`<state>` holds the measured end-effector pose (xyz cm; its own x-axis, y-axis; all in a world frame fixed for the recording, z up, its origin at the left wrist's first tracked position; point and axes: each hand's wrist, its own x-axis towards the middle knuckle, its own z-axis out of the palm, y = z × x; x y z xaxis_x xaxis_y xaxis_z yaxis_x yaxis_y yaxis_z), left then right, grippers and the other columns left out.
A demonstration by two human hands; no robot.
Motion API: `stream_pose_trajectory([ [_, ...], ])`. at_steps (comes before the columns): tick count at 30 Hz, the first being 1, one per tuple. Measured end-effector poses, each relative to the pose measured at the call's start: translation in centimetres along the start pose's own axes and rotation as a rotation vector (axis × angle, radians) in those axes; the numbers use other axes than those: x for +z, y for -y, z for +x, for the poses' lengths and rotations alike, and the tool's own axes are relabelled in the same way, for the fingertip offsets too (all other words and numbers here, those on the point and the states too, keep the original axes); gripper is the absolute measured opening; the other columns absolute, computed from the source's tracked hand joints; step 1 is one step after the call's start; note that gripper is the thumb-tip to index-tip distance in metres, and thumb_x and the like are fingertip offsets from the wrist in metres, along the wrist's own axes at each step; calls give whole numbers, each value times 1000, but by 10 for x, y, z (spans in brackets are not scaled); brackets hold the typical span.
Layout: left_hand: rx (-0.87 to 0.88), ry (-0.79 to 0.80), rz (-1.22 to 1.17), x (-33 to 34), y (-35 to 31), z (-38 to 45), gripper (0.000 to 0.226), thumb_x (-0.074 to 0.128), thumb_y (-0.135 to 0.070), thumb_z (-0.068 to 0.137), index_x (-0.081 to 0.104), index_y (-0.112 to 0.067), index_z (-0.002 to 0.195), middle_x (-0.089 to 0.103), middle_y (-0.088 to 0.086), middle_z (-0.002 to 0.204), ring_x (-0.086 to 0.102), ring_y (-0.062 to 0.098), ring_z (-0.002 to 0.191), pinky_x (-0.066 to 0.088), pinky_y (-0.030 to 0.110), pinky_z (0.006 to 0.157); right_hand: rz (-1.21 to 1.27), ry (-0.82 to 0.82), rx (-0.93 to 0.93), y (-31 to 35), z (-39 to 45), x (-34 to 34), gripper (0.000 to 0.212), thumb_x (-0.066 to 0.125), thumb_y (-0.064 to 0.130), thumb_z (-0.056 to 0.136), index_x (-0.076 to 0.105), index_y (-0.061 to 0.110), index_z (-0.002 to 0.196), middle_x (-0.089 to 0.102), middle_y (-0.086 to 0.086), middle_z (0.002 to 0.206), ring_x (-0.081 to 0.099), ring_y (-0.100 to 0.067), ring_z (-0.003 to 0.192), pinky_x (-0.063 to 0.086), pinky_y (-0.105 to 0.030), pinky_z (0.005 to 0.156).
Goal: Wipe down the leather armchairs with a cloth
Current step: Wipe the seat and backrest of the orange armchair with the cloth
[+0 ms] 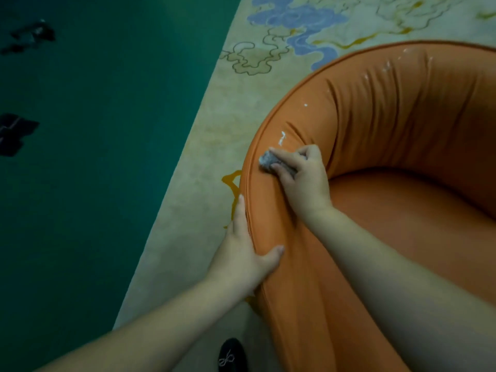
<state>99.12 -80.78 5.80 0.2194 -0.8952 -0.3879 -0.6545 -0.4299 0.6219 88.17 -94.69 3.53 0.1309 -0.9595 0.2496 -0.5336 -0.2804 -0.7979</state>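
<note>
Orange leather armchair [389,146], round-backed with a padded curved rim, lies under both hands and fills the space to the right of them. On the top of that rim the right hand [303,181] presses a small crumpled grey cloth [271,163], its fingers curled over the wad so that only the far end of the cloth shows past the fingertips. Just beyond the cloth a short white smear [282,138] sits on the leather, and more pale wet-looking streaks [386,67] run along the rim further round, well away from the hand. The left hand [245,253] is nearer the person and apart from the right one; it grips the outer edge of the same rim, thumb on top, fingers down the outside. Beneath the chair, to the left of the left hand, is a cream rug with blue and yellow cloud patterns [204,146], and past it a dark green floor [107,157]. A black shoe [232,355] shows below the left forearm.
</note>
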Motion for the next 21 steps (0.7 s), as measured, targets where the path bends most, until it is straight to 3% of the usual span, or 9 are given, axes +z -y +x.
stream_pose_trajectory([
  [4,113,39,113,-19,4,26,126,79,-50,68,-12,-26,152,29,6,155,41,24,134,34,21,98,64,-24,141,10,-61,-1,34,70,11,84,68,22,116,41,-1,94,46,-3,79,33,1,80],
  [8,138,140,240,-29,-2,30,131,77,-54,69,-23,-22,149,31,14,153,47,32,128,43,35,100,54,-40,299,10,-133,-18,42,70,11,85,61,35,118,41,7,89,48,10,84,34,2,79],
  [11,133,170,315,-35,-8,27,131,75,-56,72,-26,-18,147,35,18,150,50,34,123,45,39,96,29,-34,456,15,-158,-25,37,69,18,86,64,34,118,40,14,89,48,9,83,33,4,76],
  [16,128,231,479,-44,-18,28,132,71,-58,74,-31,-12,144,41,22,145,53,36,121,45,42,97,2,37,610,29,-159,-31,34,68,25,87,65,31,121,42,5,96,48,-5,84,33,-5,78],
  [21,137,336,615,-66,-22,34,129,68,-65,73,-26,-15,147,43,14,146,53,31,123,45,40,98,47,89,726,35,-150,-36,33,67,25,89,64,29,121,43,1,109,52,-11,98,39,-19,96],
])
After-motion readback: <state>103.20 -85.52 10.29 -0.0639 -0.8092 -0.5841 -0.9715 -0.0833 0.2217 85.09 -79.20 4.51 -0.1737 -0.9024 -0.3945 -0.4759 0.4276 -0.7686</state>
